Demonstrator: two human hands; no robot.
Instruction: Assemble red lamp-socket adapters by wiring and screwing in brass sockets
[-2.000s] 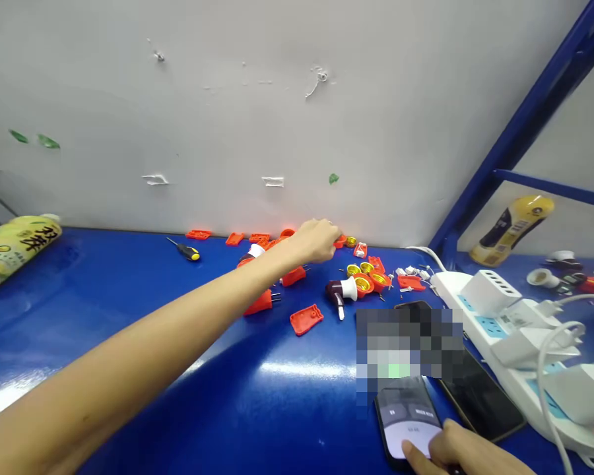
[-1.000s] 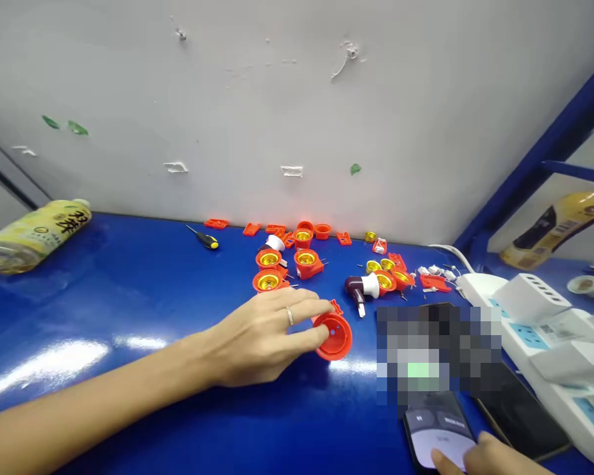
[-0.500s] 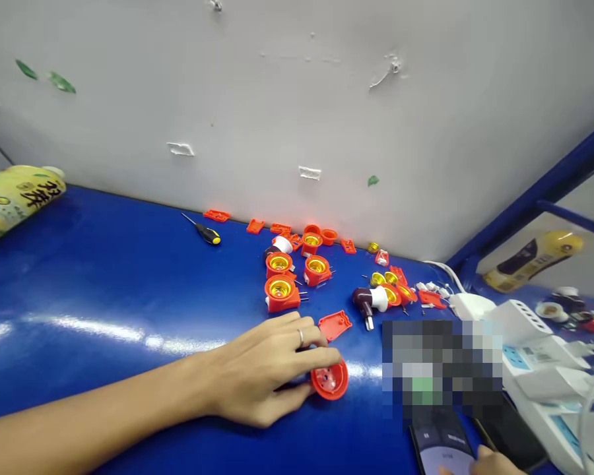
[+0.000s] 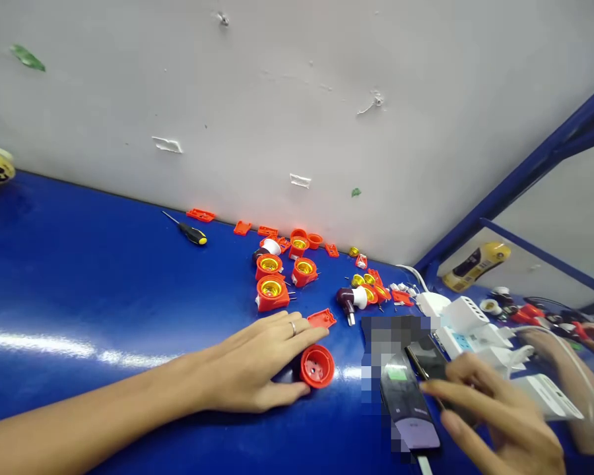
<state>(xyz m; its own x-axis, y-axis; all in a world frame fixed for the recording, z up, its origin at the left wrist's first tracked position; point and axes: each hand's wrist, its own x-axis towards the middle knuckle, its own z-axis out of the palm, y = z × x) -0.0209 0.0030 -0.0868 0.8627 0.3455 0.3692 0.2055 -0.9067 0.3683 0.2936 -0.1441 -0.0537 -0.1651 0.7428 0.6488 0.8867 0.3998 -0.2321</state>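
fingers [image 4: 304, 340] beside red cup [image 4: 317, 367]

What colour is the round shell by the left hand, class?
The shell is red, clearest in head view.

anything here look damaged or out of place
Two things: the wall looks marred, with ragged white patches and green scraps on it. Also, the red socket shell beside the left hand shows no gold liner, unlike the gold-lined sockets beyond it. I see no spill.
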